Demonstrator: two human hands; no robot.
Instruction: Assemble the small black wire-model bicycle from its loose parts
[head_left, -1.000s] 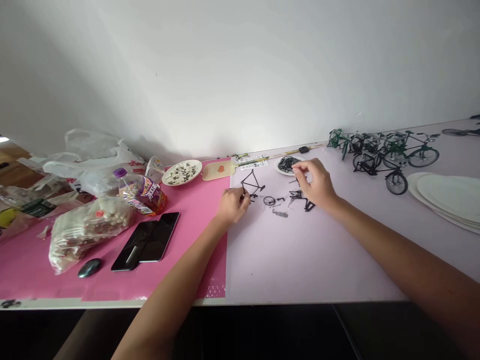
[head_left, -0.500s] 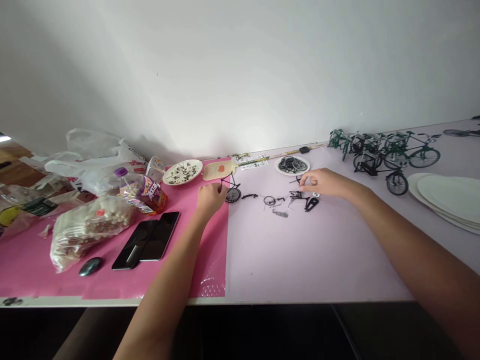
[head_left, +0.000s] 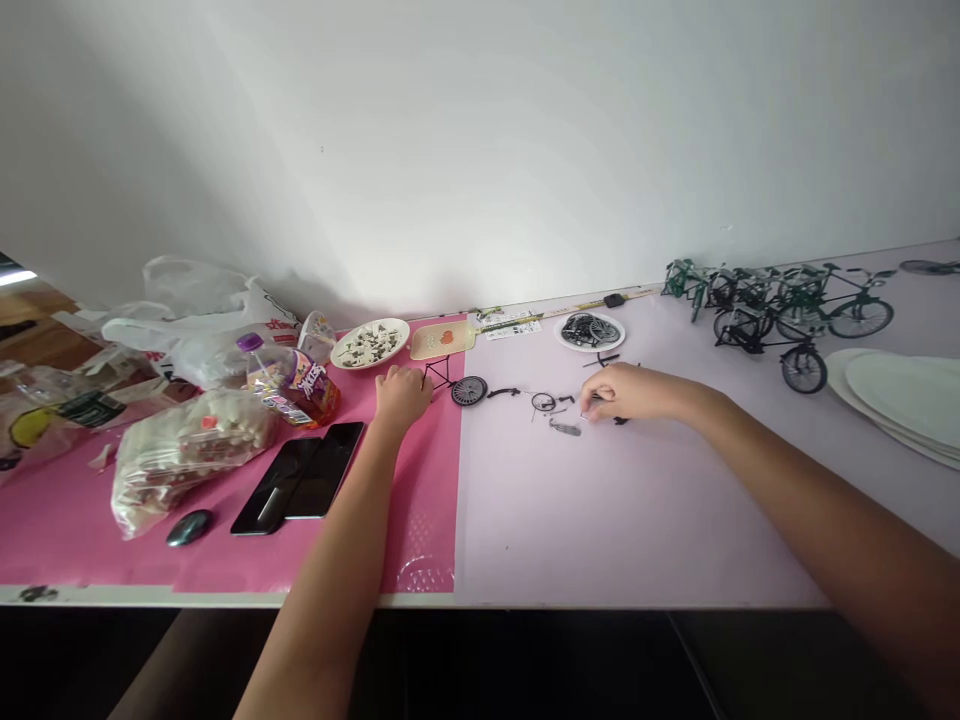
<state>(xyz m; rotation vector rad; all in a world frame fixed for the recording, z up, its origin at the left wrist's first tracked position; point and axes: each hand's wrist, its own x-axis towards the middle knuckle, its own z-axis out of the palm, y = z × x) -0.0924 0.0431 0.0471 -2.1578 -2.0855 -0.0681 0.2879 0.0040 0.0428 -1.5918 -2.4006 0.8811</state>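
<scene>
While the left hand has its fingers closed on the end of the frame, with the wheel at the other end, the whole lot's shifted further left over the pink mat. Right hand has dropped nearer the grey piece, fingertips almost together, can't tell if holding anything. It's mostly hiding a black part. Plate of bits behind, bikes off right.

A pink-and-lilac table spans the frame. Phones and a dark mouse lie lower left, loose bicycle parts near the centre, model bicycles and stacked plates at right.
</scene>
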